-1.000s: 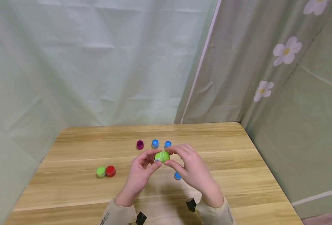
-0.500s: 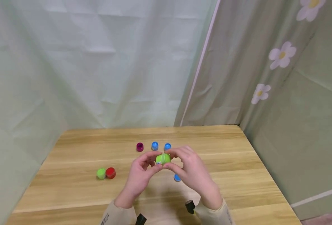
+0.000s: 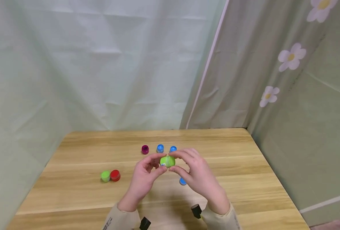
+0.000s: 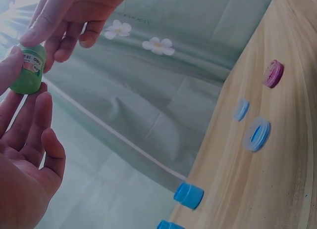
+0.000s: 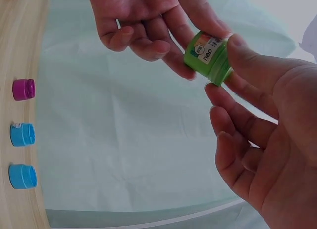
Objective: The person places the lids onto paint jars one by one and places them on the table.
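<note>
A small green jar (image 3: 167, 161) with a printed label is held above the table's middle between both hands. My left hand (image 3: 156, 164) pinches its body from the left with thumb and fingers. My right hand (image 3: 174, 161) pinches its other end from the right. In the right wrist view the right thumb lies against the lid end of the green jar (image 5: 208, 58), with the left fingers (image 5: 163, 46) on the labelled body. The left wrist view shows the green jar (image 4: 28, 69) at the upper left, pinched between fingertips of both hands.
On the wooden table (image 3: 244, 166) stand a purple jar (image 3: 145, 149) and two blue jars (image 3: 160, 148) (image 3: 173, 149) in a row beyond the hands. A green pot (image 3: 105, 176) and a red pot (image 3: 115, 175) touch at the left. A blue lid (image 3: 182, 181) lies under the right hand. Curtains hang behind and at the right.
Both hands keep hold of the green jar in nearly the same place. Only the fingers and the view have shifted slightly.
</note>
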The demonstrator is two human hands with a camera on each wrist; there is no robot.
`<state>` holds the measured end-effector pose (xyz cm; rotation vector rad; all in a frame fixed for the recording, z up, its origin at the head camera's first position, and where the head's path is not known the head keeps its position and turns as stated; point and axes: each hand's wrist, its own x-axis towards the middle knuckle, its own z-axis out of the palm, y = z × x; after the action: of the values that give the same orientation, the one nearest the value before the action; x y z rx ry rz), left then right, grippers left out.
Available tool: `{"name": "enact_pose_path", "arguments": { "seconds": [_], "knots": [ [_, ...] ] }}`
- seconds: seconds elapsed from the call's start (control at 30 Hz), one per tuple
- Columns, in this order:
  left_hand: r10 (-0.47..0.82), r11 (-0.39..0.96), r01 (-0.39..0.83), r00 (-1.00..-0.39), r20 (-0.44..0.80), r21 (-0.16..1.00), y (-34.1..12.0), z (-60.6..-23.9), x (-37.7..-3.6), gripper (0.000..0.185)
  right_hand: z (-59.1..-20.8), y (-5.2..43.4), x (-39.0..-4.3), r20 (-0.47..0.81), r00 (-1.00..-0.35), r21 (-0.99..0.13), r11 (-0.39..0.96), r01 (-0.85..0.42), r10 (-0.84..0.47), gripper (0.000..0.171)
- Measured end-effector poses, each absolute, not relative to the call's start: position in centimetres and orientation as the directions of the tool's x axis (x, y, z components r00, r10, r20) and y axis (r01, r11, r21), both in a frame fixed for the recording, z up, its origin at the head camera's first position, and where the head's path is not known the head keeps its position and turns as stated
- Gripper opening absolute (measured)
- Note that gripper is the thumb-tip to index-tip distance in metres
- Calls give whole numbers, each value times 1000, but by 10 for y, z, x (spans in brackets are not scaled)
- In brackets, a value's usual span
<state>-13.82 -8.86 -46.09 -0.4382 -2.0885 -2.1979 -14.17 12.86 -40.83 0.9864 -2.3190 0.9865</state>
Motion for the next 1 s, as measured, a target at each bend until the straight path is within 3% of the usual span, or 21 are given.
{"name": "enact_pose_path", "arguments": {
  "seconds": [0.6,0.87,1.0],
  "knots": [
    [160,-84,293,-940,303,953,-88,-463,-140,33,-405,122,-138,550,-750,-477,600,-643,-367,35],
    [143,-213,140,-975,173,967,-89,-467,-146,42,-408,123,-139,525,-781,-521,599,-609,-338,42],
    [112,-262,82,-987,115,962,-93,-468,-152,46,-408,128,-141,520,-798,-560,585,-587,-303,37]
  ]
}}
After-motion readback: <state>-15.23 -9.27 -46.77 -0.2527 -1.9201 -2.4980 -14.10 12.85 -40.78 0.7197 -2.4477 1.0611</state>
